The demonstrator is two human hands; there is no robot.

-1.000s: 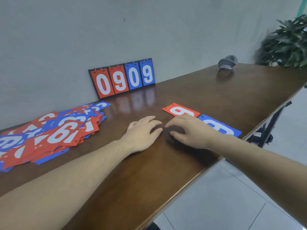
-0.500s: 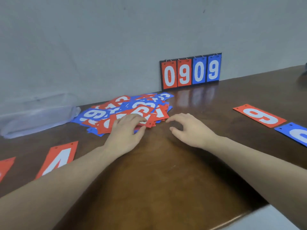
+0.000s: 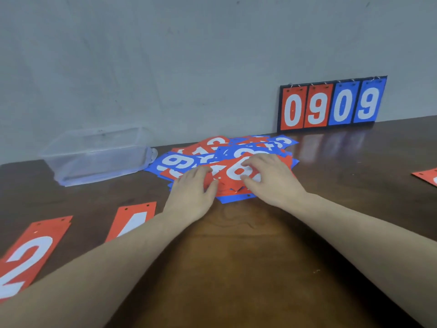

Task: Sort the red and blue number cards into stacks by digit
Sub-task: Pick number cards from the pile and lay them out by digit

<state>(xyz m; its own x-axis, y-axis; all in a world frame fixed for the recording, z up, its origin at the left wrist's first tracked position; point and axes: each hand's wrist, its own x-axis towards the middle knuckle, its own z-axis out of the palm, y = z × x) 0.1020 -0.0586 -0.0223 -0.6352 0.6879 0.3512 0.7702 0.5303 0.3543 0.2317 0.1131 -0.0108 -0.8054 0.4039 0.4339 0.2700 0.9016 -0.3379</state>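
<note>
- Both hands sit on the pile (image 3: 227,159) of mixed red and blue cards, probably picking the next card to sort.
- Left hand (image 3: 191,195): fingers loosely curled, tips resting on the pile's near-left edge; thumb touches a red card's edge. No clear hold, so I read it as steadying the pile.
- Right hand (image 3: 272,178): fingers spread and bent over the top red card (image 3: 236,171), thumb at its near edge. It looks about to pinch or slide the card; can't tell if it's lifted.
- That card's digit is partly under the fingers, maybe 6 or 8.
- Left of the left hand lie a red 4 (image 3: 132,221) and a red 2 (image 3: 30,254), likely stacks already started. The arm cuts off both.
- Far right of the right hand, another red card (image 3: 426,176) is cropped, digit unreadable.
- Beyond the fingers, a scoreboard (image 3: 331,105) reading 0909 leans on the wall.
</note>
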